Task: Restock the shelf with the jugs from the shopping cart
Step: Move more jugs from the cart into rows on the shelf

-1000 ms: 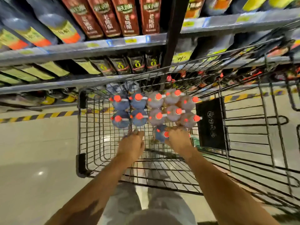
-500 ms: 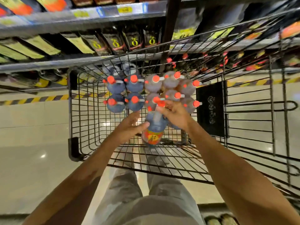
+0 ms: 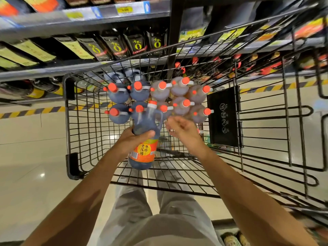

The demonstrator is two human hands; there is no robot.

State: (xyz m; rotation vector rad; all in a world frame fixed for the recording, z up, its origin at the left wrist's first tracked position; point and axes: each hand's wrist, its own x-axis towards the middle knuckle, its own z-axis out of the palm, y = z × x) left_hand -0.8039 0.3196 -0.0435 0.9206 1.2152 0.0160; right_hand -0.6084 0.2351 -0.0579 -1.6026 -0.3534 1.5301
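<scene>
A dark jug (image 3: pixel 144 137) with an orange label and red cap is lifted above the black wire shopping cart (image 3: pixel 71 132). My left hand (image 3: pixel 132 140) grips the jug around its middle. Just to the right, my right hand (image 3: pixel 181 127) hovers apart from the jug, fingers loosely curled and holding nothing. Several more jugs stand packed at the cart's far end: dark ones (image 3: pixel 118 94) on the left, amber ones (image 3: pixel 181 87) on the right, all with red caps.
Grey shelves (image 3: pixel 85 21) with dark bottles and yellow price tags run across the top, beyond the cart. A black sign panel (image 3: pixel 223 116) hangs inside the cart on the right. Pale tiled floor (image 3: pixel 26 139) with a yellow-black stripe lies to the left.
The jug came up out of the cart. My right hand let go of its neck and drew off to the right, while my left hand closed around its body.
</scene>
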